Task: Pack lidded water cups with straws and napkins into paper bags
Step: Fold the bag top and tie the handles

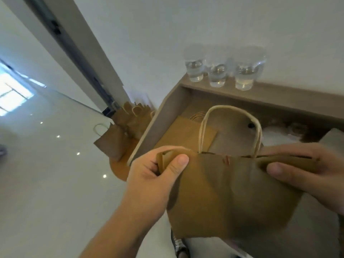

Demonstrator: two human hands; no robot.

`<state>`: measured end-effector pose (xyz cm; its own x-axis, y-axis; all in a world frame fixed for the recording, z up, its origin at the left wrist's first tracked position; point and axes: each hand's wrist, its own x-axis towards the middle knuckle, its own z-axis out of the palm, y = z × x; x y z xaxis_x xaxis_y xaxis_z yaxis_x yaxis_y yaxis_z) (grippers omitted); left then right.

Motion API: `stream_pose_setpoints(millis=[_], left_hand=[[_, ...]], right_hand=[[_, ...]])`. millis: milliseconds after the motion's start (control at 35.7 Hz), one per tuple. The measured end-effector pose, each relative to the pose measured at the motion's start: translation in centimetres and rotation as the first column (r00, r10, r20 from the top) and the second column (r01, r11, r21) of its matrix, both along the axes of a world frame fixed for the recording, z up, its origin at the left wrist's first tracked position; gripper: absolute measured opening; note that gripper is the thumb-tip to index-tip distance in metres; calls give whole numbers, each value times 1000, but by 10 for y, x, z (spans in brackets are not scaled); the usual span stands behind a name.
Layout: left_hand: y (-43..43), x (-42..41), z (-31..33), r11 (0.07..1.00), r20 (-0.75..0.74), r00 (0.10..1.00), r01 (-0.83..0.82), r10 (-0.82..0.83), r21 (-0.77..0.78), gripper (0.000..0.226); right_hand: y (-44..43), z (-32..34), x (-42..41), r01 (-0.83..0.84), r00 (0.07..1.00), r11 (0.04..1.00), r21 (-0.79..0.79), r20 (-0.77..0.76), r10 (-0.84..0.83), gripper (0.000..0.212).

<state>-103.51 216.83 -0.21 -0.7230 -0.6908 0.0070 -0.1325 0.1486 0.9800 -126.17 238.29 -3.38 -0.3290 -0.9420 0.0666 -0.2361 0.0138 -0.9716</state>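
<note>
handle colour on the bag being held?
Pale cream handles, against the brown paper bag. Head view, the only one.

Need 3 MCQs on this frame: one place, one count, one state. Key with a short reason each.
1. Where do the water cups stand?
A) on the floor
B) on the ledge
C) on a chair

2. How many water cups show?
A) three
B) one
C) six

3. How is the nearest paper bag held?
A) by one hand, at its handles
B) it lies untouched
C) left hand and right hand pinch its top ends

Key:
1 B: the cups stand in a row on the ledge.
2 A: three clear cups are visible.
3 C: each hand pinches one top end of the bag.
</note>
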Motion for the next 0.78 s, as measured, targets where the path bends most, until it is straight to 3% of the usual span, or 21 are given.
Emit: stream_pose_setpoints(millis=[168, 336, 504, 701, 785], left_hand=[[-6, 80, 12, 968, 23, 969, -245, 246, -57, 26], [-24, 157, 22, 929, 11, 929, -370, 371, -25, 32], [-70, 258, 20, 903, -31, 903, -429, 429, -13, 30], [-143, 387, 11, 892, -44, 892, -452, 451, -29, 8], [-167, 430, 6, 882, -33, 885, -466, 464, -68, 16]], right_hand=[[-56, 17, 49, -234, 937, 972, 8, -265, 228, 62], [-102, 65, 126, -424, 872, 905, -27, -283, 400, 54], [-167, 97, 232, -532, 798, 843, 81, -283, 532, 71], [-260, 77, 349, -661, 669, 674, 330, -146, 728, 67], [-291, 74, 383, -646, 649, 632, 429, -128, 750, 69]])
